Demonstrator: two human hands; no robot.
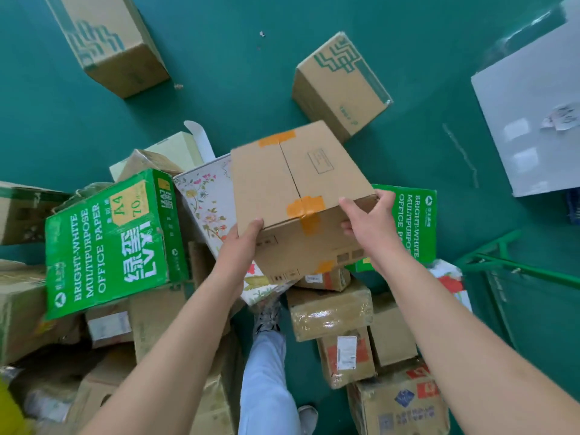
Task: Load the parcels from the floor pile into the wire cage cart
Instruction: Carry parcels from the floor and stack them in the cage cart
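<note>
A plain brown cardboard box (pixel 295 183) sealed with orange tape hangs above the floor pile, held between both hands. My left hand (pixel 240 246) grips its near left corner from below. My right hand (pixel 370 219) grips its near right edge, thumb on top and fingers under. Below lies the parcel pile: a green office-paper box (pixel 110 240) at left, a floral white box (pixel 204 202) under the held one, a second green box (pixel 411 221) at right. The green frame of the wire cage cart (pixel 514 268) shows at the right edge.
Two brown boxes with green print (pixel 339 86) (pixel 106 42) sit apart on the green floor farther off. A grey sheet (pixel 530 120) lies at upper right. Several taped parcels (pixel 332 312) crowd around my leg (pixel 266 381) and shoe.
</note>
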